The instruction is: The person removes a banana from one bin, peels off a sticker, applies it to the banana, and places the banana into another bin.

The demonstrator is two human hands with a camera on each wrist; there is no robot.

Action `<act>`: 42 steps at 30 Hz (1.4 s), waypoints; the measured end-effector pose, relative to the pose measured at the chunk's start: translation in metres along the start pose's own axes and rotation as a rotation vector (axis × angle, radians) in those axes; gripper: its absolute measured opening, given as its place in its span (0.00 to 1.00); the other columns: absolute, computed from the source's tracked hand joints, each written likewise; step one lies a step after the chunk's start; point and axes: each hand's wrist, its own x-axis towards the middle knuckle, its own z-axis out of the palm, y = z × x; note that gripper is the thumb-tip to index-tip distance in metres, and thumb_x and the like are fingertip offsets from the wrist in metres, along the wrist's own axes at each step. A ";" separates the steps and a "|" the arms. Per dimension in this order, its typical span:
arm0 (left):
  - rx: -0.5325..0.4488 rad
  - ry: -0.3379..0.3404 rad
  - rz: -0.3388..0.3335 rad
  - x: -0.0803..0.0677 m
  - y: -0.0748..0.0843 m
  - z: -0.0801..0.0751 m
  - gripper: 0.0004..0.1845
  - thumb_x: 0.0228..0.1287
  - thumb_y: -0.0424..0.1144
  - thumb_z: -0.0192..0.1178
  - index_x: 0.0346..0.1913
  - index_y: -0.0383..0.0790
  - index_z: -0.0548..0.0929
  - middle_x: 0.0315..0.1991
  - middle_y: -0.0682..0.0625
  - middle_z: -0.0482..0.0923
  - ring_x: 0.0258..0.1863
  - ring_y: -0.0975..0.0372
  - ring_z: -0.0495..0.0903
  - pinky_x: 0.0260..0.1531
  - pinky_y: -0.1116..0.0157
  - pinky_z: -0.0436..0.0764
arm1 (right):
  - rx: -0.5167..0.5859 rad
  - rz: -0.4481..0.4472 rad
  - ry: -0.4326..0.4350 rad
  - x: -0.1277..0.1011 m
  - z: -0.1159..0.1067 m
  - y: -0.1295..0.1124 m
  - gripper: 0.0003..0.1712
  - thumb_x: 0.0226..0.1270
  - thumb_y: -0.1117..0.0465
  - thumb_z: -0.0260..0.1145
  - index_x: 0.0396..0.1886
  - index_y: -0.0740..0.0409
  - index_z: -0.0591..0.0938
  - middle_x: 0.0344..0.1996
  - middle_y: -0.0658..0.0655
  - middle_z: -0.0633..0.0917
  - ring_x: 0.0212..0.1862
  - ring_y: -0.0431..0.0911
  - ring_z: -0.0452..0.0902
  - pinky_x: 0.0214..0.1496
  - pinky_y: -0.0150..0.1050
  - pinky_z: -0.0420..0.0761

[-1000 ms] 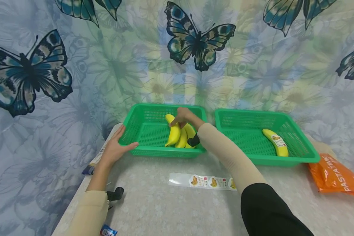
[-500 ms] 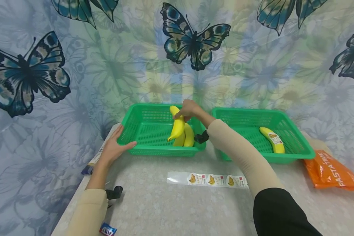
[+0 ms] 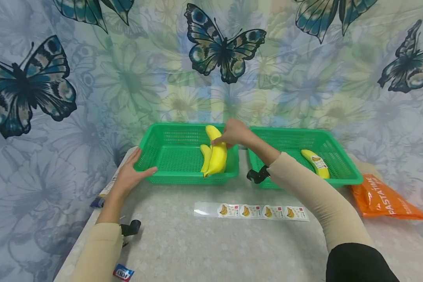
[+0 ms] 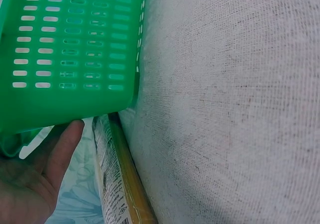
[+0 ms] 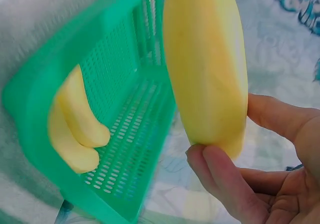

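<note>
Head view: a banana is hanging over the left basket, clamped in the right hand; two more bananas are lying inside. The left hand is touching the basket's end, its grip apart. A sticker strip is lying on the surface.

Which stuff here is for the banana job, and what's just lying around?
Seems part of the job:
held banana, in the right hand
two bananas in the left basket
labelled banana in the right basket
banana stickers

Probably just lying about:
orange bag
small blue packet
long packet near the left hand
</note>
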 end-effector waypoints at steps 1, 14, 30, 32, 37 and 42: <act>0.001 -0.003 -0.002 0.000 0.000 -0.001 0.56 0.57 0.64 0.64 0.78 0.60 0.36 0.80 0.57 0.28 0.78 0.42 0.32 0.66 0.28 0.48 | 0.006 -0.012 0.003 -0.008 0.001 0.001 0.25 0.51 0.42 0.76 0.11 0.56 0.82 0.10 0.55 0.82 0.22 0.45 0.84 0.28 0.37 0.81; 0.070 -0.035 0.009 0.002 -0.005 -0.008 0.56 0.59 0.65 0.61 0.78 0.56 0.34 0.80 0.52 0.25 0.77 0.39 0.31 0.63 0.26 0.48 | 0.062 0.015 -0.039 -0.091 0.038 0.041 0.20 0.53 0.42 0.74 0.16 0.51 0.85 0.13 0.50 0.83 0.21 0.42 0.78 0.22 0.30 0.70; 0.059 -0.029 0.011 -0.002 -0.001 -0.006 0.56 0.60 0.64 0.61 0.77 0.57 0.33 0.79 0.54 0.24 0.76 0.38 0.29 0.62 0.25 0.46 | 0.167 0.084 0.008 -0.167 0.100 0.098 0.18 0.48 0.45 0.78 0.29 0.54 0.88 0.17 0.47 0.83 0.20 0.41 0.78 0.21 0.32 0.70; 0.058 -0.031 0.012 -0.002 0.000 -0.006 0.56 0.60 0.64 0.61 0.77 0.57 0.33 0.79 0.53 0.24 0.76 0.37 0.29 0.61 0.24 0.46 | 0.189 0.070 0.010 -0.172 0.110 0.105 0.19 0.48 0.46 0.78 0.30 0.56 0.88 0.17 0.47 0.83 0.19 0.40 0.77 0.21 0.32 0.70; 0.047 -0.035 0.018 -0.001 0.001 -0.004 0.56 0.61 0.63 0.61 0.77 0.57 0.33 0.79 0.53 0.24 0.76 0.37 0.29 0.62 0.25 0.45 | 0.223 0.057 0.013 -0.181 0.127 0.121 0.16 0.49 0.48 0.77 0.24 0.56 0.87 0.14 0.45 0.79 0.17 0.37 0.70 0.20 0.29 0.65; 0.010 -0.033 0.014 0.002 0.004 0.000 0.56 0.60 0.63 0.62 0.77 0.58 0.33 0.79 0.57 0.23 0.77 0.39 0.28 0.63 0.25 0.44 | 0.249 0.073 0.001 -0.190 0.137 0.130 0.17 0.48 0.46 0.77 0.20 0.54 0.85 0.11 0.44 0.76 0.16 0.37 0.65 0.19 0.28 0.61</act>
